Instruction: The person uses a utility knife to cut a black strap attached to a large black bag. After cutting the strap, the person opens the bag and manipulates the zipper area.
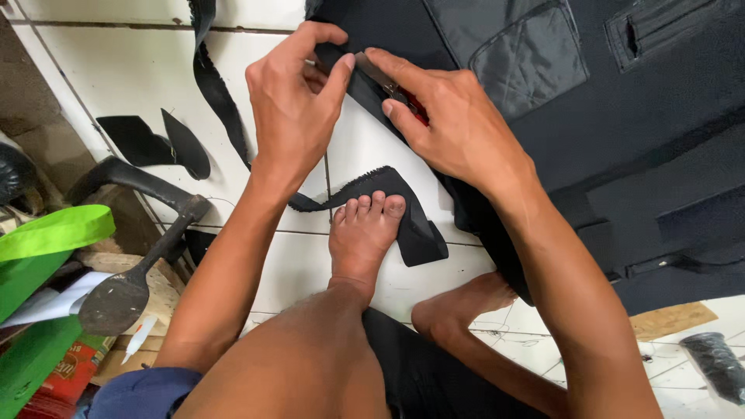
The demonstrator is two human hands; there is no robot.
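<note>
The bag (pixel 621 116) on the right is black all over, its pocket panels a slightly shinier black. The strap (pixel 411 225) under the toes is black too, with a small red patch (pixel 417 112) by the fingers. The far floor tiles (pixel 140 70) are white (dark grout lines). At near left lies a bright green band (pixel 54 233).

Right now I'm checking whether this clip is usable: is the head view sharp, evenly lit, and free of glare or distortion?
Head view: soft, even daylight, weak shadows under the forearms; left hand and right hand sharp on the black strap; mild sheen on the white floor tiles; the black bag is dark, so seams are hard to read; wide-angle stretching at the edges.
</note>
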